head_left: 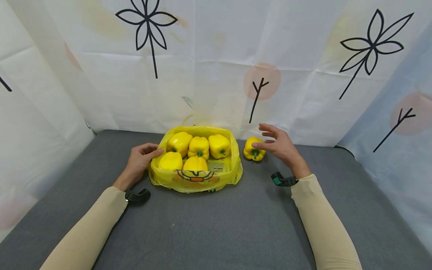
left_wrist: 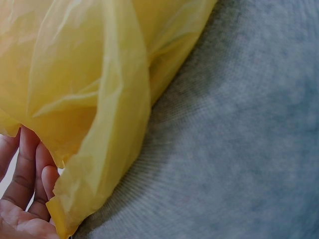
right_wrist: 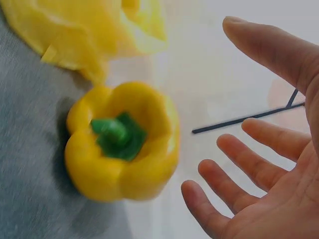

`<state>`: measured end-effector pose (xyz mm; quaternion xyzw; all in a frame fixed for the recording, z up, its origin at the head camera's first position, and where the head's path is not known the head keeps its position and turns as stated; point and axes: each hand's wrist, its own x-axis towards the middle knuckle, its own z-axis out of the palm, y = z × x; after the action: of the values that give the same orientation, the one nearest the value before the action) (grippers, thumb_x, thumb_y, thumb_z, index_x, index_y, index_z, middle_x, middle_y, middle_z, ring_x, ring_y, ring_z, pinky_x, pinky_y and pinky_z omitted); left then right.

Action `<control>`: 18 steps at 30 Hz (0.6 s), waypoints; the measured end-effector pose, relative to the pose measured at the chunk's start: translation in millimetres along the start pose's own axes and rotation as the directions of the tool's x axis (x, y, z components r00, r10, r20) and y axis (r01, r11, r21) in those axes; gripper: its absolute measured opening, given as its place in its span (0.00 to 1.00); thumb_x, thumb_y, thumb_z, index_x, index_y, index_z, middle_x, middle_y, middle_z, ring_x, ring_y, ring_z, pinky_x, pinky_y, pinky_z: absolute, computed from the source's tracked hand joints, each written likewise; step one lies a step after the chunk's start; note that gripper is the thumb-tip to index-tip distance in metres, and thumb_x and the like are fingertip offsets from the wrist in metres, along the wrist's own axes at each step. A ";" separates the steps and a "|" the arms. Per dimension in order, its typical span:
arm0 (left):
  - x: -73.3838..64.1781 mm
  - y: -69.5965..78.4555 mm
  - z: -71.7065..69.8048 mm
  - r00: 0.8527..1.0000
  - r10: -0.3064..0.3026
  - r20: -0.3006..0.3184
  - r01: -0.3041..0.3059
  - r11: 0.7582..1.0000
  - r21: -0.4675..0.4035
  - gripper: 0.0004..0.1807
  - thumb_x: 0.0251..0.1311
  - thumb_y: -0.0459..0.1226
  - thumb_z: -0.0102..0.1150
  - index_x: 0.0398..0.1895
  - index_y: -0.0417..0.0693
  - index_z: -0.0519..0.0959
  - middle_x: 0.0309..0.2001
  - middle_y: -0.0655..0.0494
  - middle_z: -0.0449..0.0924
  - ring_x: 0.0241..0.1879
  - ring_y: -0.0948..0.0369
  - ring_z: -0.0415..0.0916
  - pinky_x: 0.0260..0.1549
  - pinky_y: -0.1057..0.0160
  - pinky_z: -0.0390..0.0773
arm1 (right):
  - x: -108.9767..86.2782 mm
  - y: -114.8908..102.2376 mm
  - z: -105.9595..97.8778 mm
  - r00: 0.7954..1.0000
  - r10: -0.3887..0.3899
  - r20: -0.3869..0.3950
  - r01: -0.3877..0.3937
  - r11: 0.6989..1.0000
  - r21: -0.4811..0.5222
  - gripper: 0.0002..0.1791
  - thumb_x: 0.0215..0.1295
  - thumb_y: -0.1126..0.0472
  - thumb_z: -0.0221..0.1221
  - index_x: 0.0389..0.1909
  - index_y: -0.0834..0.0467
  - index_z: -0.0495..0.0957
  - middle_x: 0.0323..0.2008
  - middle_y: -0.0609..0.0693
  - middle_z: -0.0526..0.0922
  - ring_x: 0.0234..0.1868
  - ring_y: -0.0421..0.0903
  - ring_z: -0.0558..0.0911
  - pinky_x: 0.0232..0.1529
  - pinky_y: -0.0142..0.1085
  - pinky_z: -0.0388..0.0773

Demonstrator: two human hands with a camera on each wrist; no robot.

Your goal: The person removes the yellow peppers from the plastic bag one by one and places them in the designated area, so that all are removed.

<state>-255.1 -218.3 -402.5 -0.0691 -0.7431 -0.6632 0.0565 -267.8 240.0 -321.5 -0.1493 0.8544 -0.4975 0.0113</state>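
Note:
A yellow plastic bag (head_left: 236,173) stands with its mouth spread wide, several yellow bell peppers (head_left: 198,147) inside it. My left hand (head_left: 143,159) pinches the bag's left rim between thumb and fingers; in the left wrist view the fingers (left_wrist: 26,172) show at the edge of the thin plastic (left_wrist: 114,124). Right of the bag, a single yellow bell pepper (head_left: 254,154) sits on the table, its green stem (right_wrist: 117,134) toward the right wrist camera. My right hand (head_left: 278,146) hovers over this pepper's right side, fingers spread and apart from it in the right wrist view.
The grey cloth-covered table (head_left: 216,228) extends in front of the bag and to both sides. A white curtain (head_left: 216,86) with printed flowers and twigs hangs right behind the bag and the single pepper.

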 end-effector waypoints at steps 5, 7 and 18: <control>0.2 0.4 0.3 1.000 -0.001 0.001 0.001 1.000 -0.003 0.22 0.68 0.38 0.65 0.54 0.25 0.77 0.37 0.64 0.82 0.39 0.65 0.79 0.39 0.70 0.82 | -1.6 -12.5 4.9 0.998 -0.055 0.008 0.055 0.998 -0.009 0.44 0.64 0.57 0.70 0.78 0.57 0.60 0.74 0.58 0.63 0.74 0.59 0.61 0.71 0.57 0.59; 0.2 0.5 0.4 1.000 0.000 0.003 0.000 1.000 -0.005 0.22 0.68 0.38 0.65 0.54 0.25 0.77 0.37 0.64 0.82 0.39 0.65 0.79 0.39 0.70 0.82 | -2.2 -16.9 7.6 0.997 -0.075 0.013 0.075 0.997 -0.012 0.44 0.64 0.57 0.70 0.78 0.56 0.60 0.74 0.58 0.63 0.74 0.59 0.62 0.71 0.56 0.60; -0.1 1.0 -0.1 1.000 -0.007 0.002 0.007 1.000 -0.001 0.22 0.68 0.38 0.65 0.54 0.26 0.77 0.37 0.64 0.82 0.39 0.65 0.78 0.39 0.71 0.81 | -4.5 -35.1 24.6 0.987 -0.150 0.055 0.151 0.988 -0.016 0.43 0.64 0.59 0.71 0.77 0.56 0.62 0.73 0.57 0.65 0.72 0.58 0.65 0.70 0.55 0.62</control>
<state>-254.8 -218.3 -401.5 -0.0673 -0.7432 -0.6636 0.0534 -250.8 204.2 -304.6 -0.2268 0.8451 -0.4841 -0.0048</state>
